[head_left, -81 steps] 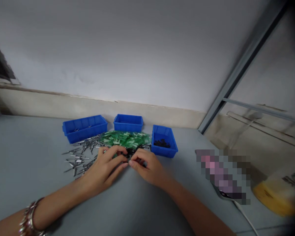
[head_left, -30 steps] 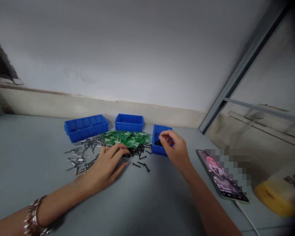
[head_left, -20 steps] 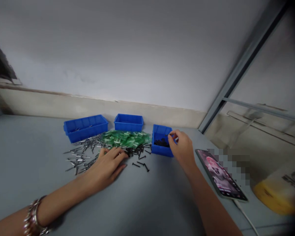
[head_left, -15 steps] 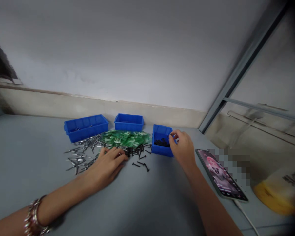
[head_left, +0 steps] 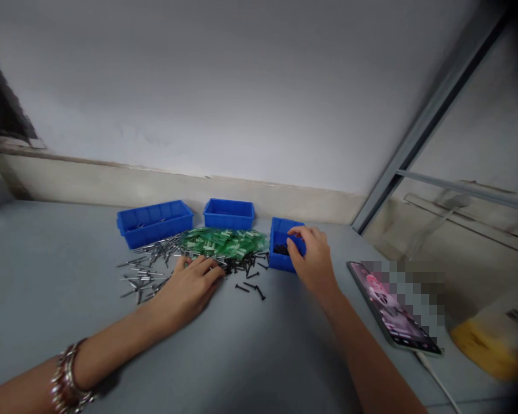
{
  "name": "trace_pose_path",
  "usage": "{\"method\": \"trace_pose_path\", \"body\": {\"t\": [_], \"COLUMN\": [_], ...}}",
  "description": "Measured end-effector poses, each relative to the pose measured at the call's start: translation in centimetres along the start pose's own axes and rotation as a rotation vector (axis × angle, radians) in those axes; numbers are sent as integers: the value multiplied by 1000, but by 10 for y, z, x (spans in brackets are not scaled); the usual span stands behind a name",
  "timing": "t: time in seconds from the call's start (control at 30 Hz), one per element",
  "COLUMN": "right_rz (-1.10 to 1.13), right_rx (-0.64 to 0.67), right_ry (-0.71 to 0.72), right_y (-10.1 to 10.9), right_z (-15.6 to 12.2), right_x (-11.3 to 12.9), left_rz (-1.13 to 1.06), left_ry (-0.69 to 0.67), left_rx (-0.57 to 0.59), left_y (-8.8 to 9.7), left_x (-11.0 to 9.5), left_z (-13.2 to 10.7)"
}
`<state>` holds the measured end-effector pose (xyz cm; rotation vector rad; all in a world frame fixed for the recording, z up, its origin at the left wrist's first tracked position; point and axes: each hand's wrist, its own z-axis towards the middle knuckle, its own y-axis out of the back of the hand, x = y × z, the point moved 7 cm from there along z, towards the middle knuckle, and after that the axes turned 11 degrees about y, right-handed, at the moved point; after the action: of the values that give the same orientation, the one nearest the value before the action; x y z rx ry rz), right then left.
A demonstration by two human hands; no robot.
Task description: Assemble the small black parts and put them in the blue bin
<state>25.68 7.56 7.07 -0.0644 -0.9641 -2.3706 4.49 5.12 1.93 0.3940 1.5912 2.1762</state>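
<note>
Several slim black screws (head_left: 242,288) lie loose on the grey table (head_left: 263,356), a few near its open middle and more in a tangle just beyond, with others inside the right-hand blue bin (head_left: 281,263). Each one looks light, rigid and hard to damage; the smooth shank would probably roll or slip between fingertips, so a pinch just under the wider head seems the surest hold, with the pointed end kept off the skin. Those in the tangle may catch on one another and are best lifted singly. Over that bin hangs the right hand (head_left: 313,259), thumb and forefinger curled towards each other; I cannot tell whether a screw sits within them. The left hand (head_left: 190,290) rests palm down at the near edge of the tangle, fingers bent, its undersides hidden, so its hold cannot be told either. Behind the tangle lie green packets (head_left: 224,242), soft and crinkly by the look of them, and to their left scattered silver pins (head_left: 144,277). Farther back stand the middle blue bin (head_left: 228,222) and the left blue bin (head_left: 157,233); a phone (head_left: 391,307) lies well to the right.
</note>
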Motion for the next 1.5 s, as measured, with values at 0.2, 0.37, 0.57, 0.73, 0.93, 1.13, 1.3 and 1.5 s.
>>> {"method": "trace_pose_path", "body": {"t": [0.2, 0.37, 0.57, 0.73, 0.93, 1.13, 1.3, 1.5], "right_rz": [55, 93, 156, 192, 280, 403, 433, 516], "right_rx": [39, 89, 74, 53, 71, 231, 358, 401], "right_ry": [39, 68, 100, 122, 214, 264, 303, 291], "right_y": [-8, -17, -19, -16, -17, -33, -50, -55], "right_z": [-1, -3, -5, -4, -5, -14, -23, -26], "right_x": [10, 19, 33, 38, 56, 79, 90, 94], "left_rz": [-35, -65, -8, 95, 82, -19, -107, -84], "left_ry": [3, 17, -16, -89, -110, -94, -145, -167], "left_rx": [42, 65, 35, -5, -32, -101, -158, -207], "left_y": [-4, -10, -11, -8, -2, 9, 19, 23], "left_x": [2, 5, 5, -1, -6, -8, -12, -17], "left_z": [1, 1, 1, 0, 1, -1, -6, -10]}}
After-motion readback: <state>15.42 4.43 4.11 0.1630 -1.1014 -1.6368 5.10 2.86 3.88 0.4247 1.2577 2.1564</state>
